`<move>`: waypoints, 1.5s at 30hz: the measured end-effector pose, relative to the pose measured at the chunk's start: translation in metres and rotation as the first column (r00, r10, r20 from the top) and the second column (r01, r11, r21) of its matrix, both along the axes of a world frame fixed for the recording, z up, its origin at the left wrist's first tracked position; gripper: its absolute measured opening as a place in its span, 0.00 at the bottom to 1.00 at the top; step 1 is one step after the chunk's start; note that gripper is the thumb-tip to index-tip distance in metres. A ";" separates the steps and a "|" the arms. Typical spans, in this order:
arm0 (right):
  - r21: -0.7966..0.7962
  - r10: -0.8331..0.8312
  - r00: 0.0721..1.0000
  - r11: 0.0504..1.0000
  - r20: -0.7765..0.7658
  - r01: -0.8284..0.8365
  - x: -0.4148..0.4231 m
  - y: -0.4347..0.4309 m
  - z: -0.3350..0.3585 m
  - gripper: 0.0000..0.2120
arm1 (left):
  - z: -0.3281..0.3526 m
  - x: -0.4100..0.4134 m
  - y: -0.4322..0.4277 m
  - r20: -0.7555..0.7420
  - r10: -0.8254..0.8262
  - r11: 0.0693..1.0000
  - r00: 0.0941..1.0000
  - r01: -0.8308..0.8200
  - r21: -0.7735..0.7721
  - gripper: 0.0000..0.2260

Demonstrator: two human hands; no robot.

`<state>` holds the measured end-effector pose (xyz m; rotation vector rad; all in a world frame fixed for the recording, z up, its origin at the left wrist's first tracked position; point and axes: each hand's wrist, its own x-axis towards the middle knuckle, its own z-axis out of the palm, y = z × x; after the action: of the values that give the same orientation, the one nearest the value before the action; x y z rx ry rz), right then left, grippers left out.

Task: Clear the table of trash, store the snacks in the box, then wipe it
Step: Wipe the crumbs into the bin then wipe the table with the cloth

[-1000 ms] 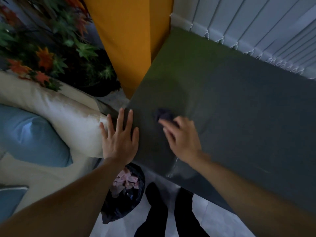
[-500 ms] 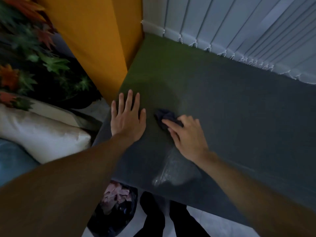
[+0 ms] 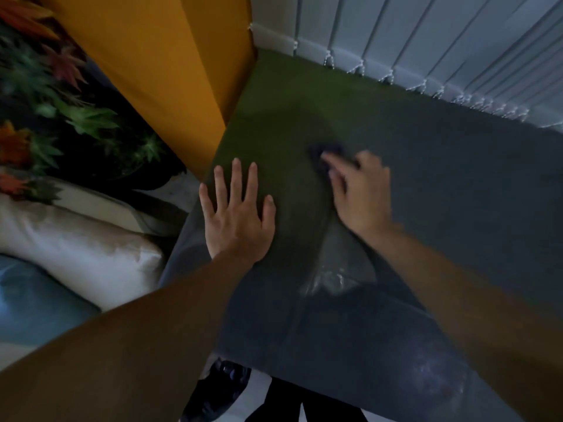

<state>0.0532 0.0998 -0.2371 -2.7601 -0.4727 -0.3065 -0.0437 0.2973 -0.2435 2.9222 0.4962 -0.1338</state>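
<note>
Dark cloth [image 3: 322,154] pressed to the grey surface [image 3: 441,184]
Left hand [image 3: 237,214] lies flat, fingers spread, on the surface; right hand [image 3: 361,197] grips the cloth with curled fingers.

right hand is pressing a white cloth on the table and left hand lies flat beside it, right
Not quite: the cloth under the right hand is dark, not white, as the head view shows. The left hand does lie flat on the table beside it.

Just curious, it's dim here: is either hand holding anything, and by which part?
The right hand holds a small dark cloth against the table, fingertips curled over its near edge. The left hand lies flat, holding nothing.
</note>
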 end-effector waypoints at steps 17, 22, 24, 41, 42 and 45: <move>0.144 -0.064 0.994 0.987 -0.087 0.076 0.130 0.068 0.002 0.17 | 0.005 0.003 0.001 -0.053 -0.007 1.000 0.999 0.008 0.025 0.29; 0.019 0.479 0.875 0.878 -0.076 -0.479 0.096 0.083 -0.002 0.16 | 0.005 0.003 0.001 -0.074 -0.013 0.999 0.997 0.017 0.045 0.29; 0.002 0.424 0.905 0.905 -0.037 -0.424 0.123 0.082 -0.001 0.17 | 0.005 0.002 0.001 -0.074 -0.012 0.999 0.997 0.015 0.044 0.29; 0.049 0.477 0.874 0.879 -0.093 -0.474 0.090 0.099 0.004 0.16 | 0.010 -0.001 0.003 -0.023 0.008 0.999 1.000 -0.009 -0.052 0.33; 0.038 0.577 0.813 0.817 -0.080 -0.576 0.083 0.096 0.003 0.16 | 0.010 -0.003 0.005 -0.012 0.010 0.997 1.000 -0.011 -0.073 0.33; 0.066 0.454 0.887 0.891 -0.080 -0.450 0.081 0.089 0.000 0.17 | 0.009 -0.009 0.012 0.054 0.035 0.983 0.998 -0.024 -0.184 0.33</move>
<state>0.1344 0.1885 -0.2368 -2.5050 -1.0438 -0.0701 -0.0529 0.3097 -0.2349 2.7300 0.4900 -0.0862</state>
